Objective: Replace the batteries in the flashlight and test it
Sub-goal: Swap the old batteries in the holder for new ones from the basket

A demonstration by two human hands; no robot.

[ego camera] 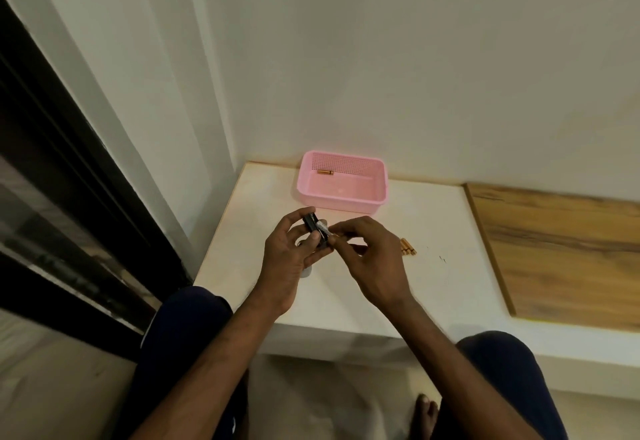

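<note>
My left hand (289, 256) grips a small black flashlight part (313, 226) above the white table, its open end tilted toward the right. My right hand (372, 256) pinches something small at that open end; my fingers hide most of it, so I cannot tell what it is. A few copper-coloured batteries (408, 247) lie together on the table just right of my right hand. One more copper battery (325, 172) lies inside the pink basket (341, 202) at the back of the table.
The white table (346, 301) sits in a corner against two white walls. A wooden board (561, 249) covers the surface at right. A dark window frame runs along the left. My knees and a bare foot show below the table's front edge.
</note>
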